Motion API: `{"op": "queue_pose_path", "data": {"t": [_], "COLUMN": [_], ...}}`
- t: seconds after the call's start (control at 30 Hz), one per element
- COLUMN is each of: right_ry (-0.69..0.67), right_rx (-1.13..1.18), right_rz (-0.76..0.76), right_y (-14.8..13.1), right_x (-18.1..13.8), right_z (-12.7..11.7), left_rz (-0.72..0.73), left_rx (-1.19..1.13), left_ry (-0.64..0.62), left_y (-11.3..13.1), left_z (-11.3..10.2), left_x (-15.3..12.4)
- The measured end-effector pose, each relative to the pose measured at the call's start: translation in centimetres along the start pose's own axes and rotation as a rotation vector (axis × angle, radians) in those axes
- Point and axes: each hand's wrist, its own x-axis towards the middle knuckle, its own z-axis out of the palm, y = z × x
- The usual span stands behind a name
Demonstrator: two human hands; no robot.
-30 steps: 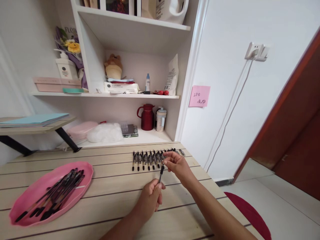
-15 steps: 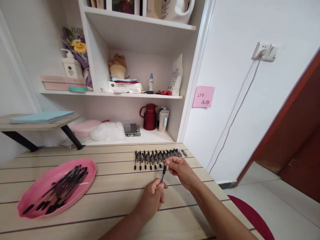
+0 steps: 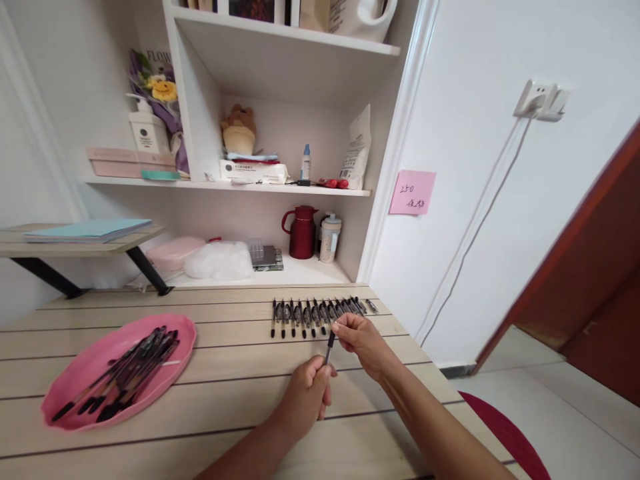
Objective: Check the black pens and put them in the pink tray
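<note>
Both hands meet on one black pen [image 3: 329, 345] above the wooden table [image 3: 225, 413]. The left hand [image 3: 306, 393] is curled nearly closed, thumb and forefinger pinching the pen's lower end. The right hand [image 3: 364, 340] is closed down too, its fingertips [image 3: 341, 327] nipping the upper end. The pen stands almost upright between them, leaning a little to the right at the top. Whether the right fingers have a cap or the barrel itself is too small to tell.

Just beyond the right hand lies a row of pens [image 3: 320, 313], side by side, points toward the person, the nearest almost under the knuckles. Far off to the left sits the pink tray [image 3: 65, 380] with a loose heap of black pens [image 3: 120, 380] lying diagonally in it.

As a judgement, the work in hand looks like fitting or checking the pen's two ends. Doing it well calls for keeping both pinches in line with the barrel, so the force runs straight along it and nothing bends or slips. The right wrist should stay lifted clear of the row, since a brush from the knuckles would roll those pens out of order.

Behind the table, a white shelf unit [image 3: 280, 190] carries a red jug [image 3: 301, 233], and a pink note [image 3: 411, 193] sticks to the wall.
</note>
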Motion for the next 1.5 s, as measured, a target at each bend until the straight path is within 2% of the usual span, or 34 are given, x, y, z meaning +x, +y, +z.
{"op": "queue_pose_path", "data": {"t": [0.2,0.37,0.53,0.7,0.87,1.0,1.17,1.33,1.5], "right_ry": [-0.15,-0.034,-0.15,-0.039,-0.133,-0.07,-0.156,-0.086,-0.171], "right_rx": [0.101,0.052,0.1,0.1,0.167,0.162,0.177,0.187,0.21], "right_rz": [0.053,0.031,0.089,0.062,0.082,0.067,0.089,0.049,0.082], "right_y": [-0.58,-0.2,-0.52,-0.13,-0.11,-0.11,-0.2,0.05,-0.01], "right_x": [-0.48,-0.38,-0.56,-0.45,-0.36,-0.33,-0.44,-0.42,-0.45], "right_z": [0.05,0.28,0.26,0.44,0.29,0.2,0.23,0.19,0.16], "left_rz": [-0.001,0.006,0.005,0.008,0.013,0.006,0.006,-0.011,-0.012], "left_rx": [-0.011,-0.012,-0.01,-0.024,-0.019,0.002,0.009,0.018,0.025], "left_ry": [0.005,0.005,-0.001,-0.006,-0.004,-0.017,-0.031,-0.038,-0.017], "left_y": [0.11,-0.03,-0.27,-0.57,-0.57,-0.41,-0.48,-0.37,-0.06], "left_z": [0.01,0.06,0.01,-0.07,-0.08,-0.11,-0.15,-0.08,-0.02], "left_x": [-0.05,-0.02,0.19,0.37,0.42,0.36,0.36,0.35,0.18]}}
